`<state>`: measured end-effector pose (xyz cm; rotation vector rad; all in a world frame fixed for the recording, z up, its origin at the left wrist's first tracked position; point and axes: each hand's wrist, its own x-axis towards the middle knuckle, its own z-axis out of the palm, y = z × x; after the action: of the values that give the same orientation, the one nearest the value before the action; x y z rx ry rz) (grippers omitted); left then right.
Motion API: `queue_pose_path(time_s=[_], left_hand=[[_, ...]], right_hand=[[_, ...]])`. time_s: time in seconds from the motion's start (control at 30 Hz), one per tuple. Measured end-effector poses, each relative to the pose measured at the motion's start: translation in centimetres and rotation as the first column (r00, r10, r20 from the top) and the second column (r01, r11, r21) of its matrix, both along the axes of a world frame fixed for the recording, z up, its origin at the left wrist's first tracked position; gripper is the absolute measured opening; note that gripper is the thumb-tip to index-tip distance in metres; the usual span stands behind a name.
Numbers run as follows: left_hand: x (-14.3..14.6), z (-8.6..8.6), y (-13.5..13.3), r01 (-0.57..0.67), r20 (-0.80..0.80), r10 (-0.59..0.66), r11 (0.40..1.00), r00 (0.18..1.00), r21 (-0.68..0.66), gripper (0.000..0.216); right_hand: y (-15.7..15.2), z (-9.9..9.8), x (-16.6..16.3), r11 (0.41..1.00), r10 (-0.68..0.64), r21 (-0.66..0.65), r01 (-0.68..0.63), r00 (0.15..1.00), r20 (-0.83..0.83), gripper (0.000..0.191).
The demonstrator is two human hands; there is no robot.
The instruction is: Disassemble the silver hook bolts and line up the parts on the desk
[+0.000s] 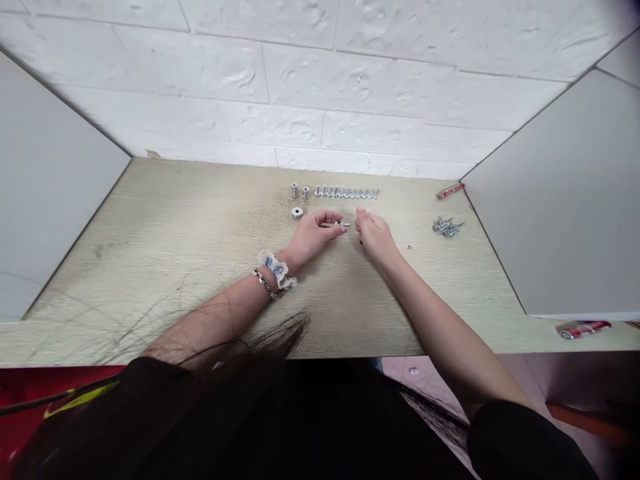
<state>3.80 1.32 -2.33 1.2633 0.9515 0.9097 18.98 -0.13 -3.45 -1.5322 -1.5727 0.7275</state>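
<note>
Between the thumb and fingertips of my left hand (315, 235) is a small metal bolt (347, 225), lying sideways with its shank pointing right. My right hand (375, 237) is closed just to the right of the bolt's tip, apart from it; whatever its fingers may hold is hidden. Behind both hands stretches a row of upright bolts (347, 193). Two short stacks of metal rings, a left stack (295, 191) and a right stack (305, 194), stand at the row's left end. A round washer-like piece (297, 213) lies flat near my left fingers.
Toward the right side sits a loose pile of bolts (449, 227). A red cylinder (451, 191) lies by the right panel (560, 200), and another red cylinder (585, 329) rests near the front right edge. A white brick-patterned wall (300, 73) closes off the back of the wooden tabletop (200, 200).
</note>
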Motion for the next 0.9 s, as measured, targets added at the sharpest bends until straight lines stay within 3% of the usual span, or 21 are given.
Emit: queue_pose_path(time_s=[0.2,0.33,0.47,0.7,0.9], left_hand=[[0.0,0.0,0.1,0.075,-0.026,-0.073,0.99,0.997,0.12,0.024],[-0.1,-0.2,0.3,0.09,-0.017,-0.088,0.989,0.996,0.121,0.026],[-0.2,-0.5,0.5,0.129,0.085,-0.13,0.992,0.988,0.013,0.031],[-0.3,-0.8,1.0,0.067,0.305,0.026,0.955,0.952,-0.29,0.024],[-0.3,-0.4,1.0,0.059,0.327,0.059,0.939,0.943,-0.34,0.013]], right_hand=[[-0.7,0.0,-0.9,0.997,0.037,-0.072,-0.031,0.995,0.088,0.054],[-0.4,-0.1,-0.7,0.991,0.075,-0.115,-0.071,0.997,0.032,0.052],[-0.3,0.1,-0.6,0.985,0.116,-0.126,-0.121,0.992,-0.043,0.047],[-0.4,0.4,-1.0,0.996,0.077,-0.04,-0.078,0.997,-0.015,0.024],[-0.4,-0.2,-1.3,0.996,0.089,0.025,-0.086,0.985,-0.147,0.021]])
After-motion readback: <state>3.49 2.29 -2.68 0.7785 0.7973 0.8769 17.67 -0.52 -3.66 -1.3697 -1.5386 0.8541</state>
